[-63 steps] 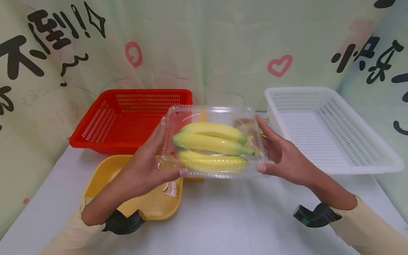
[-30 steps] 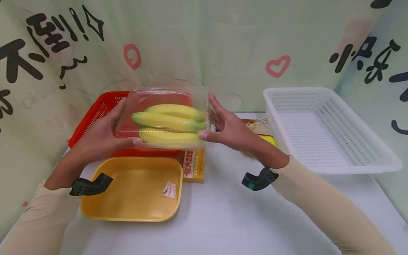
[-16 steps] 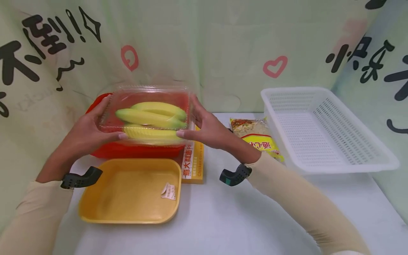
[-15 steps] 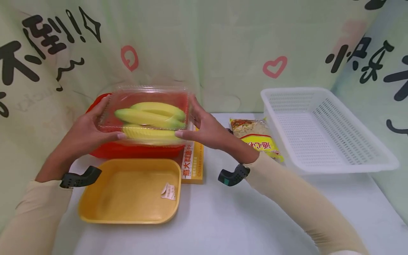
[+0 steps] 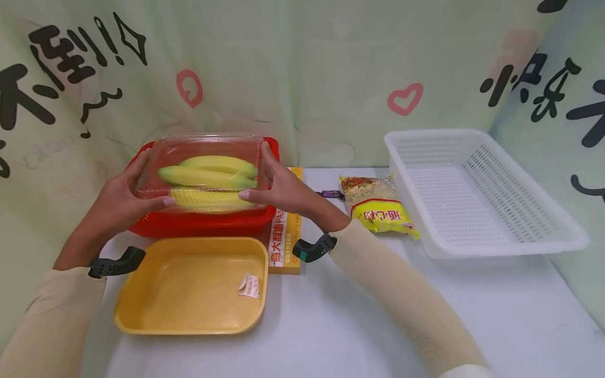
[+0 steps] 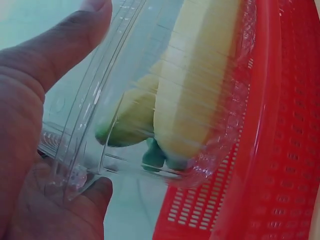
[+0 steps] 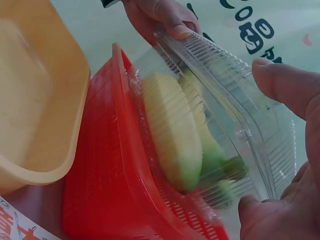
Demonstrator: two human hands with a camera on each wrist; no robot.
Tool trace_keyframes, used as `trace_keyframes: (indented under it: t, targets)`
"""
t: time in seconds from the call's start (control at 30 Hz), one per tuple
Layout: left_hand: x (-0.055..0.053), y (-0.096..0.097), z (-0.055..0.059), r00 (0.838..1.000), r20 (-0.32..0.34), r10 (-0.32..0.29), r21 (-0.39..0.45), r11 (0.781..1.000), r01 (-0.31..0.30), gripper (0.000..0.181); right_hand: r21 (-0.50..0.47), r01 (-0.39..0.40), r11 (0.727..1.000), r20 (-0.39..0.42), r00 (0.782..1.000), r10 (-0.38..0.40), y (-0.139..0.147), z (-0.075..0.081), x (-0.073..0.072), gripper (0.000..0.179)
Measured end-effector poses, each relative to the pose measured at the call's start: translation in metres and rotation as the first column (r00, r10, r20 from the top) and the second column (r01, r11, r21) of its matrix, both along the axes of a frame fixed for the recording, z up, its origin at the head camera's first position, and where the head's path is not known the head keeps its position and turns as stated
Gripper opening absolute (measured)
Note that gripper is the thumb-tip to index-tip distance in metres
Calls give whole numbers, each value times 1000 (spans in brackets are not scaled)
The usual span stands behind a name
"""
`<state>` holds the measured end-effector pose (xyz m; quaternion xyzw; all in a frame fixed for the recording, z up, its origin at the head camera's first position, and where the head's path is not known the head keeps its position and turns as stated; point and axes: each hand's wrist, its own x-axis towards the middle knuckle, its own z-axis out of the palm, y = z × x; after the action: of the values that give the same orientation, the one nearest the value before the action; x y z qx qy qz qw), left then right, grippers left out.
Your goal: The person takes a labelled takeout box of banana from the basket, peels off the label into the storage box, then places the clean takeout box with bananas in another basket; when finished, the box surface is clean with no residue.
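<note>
A clear plastic clamshell box (image 5: 156, 163) with several yellow-green bananas (image 5: 203, 177) inside is held between both hands over the red basket (image 5: 203, 226). My left hand (image 5: 115, 202) grips its left end, thumb along the front edge. At the right end, my right hand (image 5: 288, 191) grips it the same way. In the left wrist view, the box's lower part (image 6: 210, 165) sits close against the red basket wall (image 6: 260, 150). The right wrist view shows the box (image 7: 240, 100) tilted, its base within the basket's rim (image 7: 125, 130); whether it touches the bottom is hidden.
In front of the basket lies a yellow tray (image 5: 189, 294) with a torn label (image 5: 249, 286). A pasta box (image 5: 285, 247) stands beside it. Further right are a purple-wrapped item (image 5: 332, 195), a yellow food packet (image 5: 380, 207) and a white basket (image 5: 487, 210).
Both hands have carried the box of bananas leftward from mid-table to above the red basket. Over the last half second it has shifted slightly left and lower. The food packet has come into full view.
</note>
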<state>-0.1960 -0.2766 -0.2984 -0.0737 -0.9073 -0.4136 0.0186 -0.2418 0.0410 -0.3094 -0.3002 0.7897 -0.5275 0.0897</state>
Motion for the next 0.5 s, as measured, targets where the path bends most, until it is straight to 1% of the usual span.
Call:
trace_keyframes:
  t: [0.1, 0.17, 0.33, 0.4, 0.5]
  targets:
    - [-2, -2, -4, 1000, 7, 8, 2, 1000, -8, 104, 10, -11, 1000, 26, 1000, 11, -4, -2, -6, 110]
    - [-5, -4, -7, 1000, 16, 3, 3, 1000, -3, 103, 29, -5, 1000, 62, 998, 3, -6, -4, -8, 110]
    - [-14, -6, -16, 998, 58, -23, 17, 1000, 22, 104, 99, 50, 994, 146, 987, -64, -12, -12, -13, 112]
    - [-17, -7, -20, 997, 76, -28, 16, 1000, 27, 105, 119, 65, 991, 158, 984, -83, -15, -14, -14, 112]
    - [-19, -9, -24, 995, 99, -18, -5, 1000, 19, 108, 139, 79, 987, 154, 983, -100, -18, -15, -15, 111]
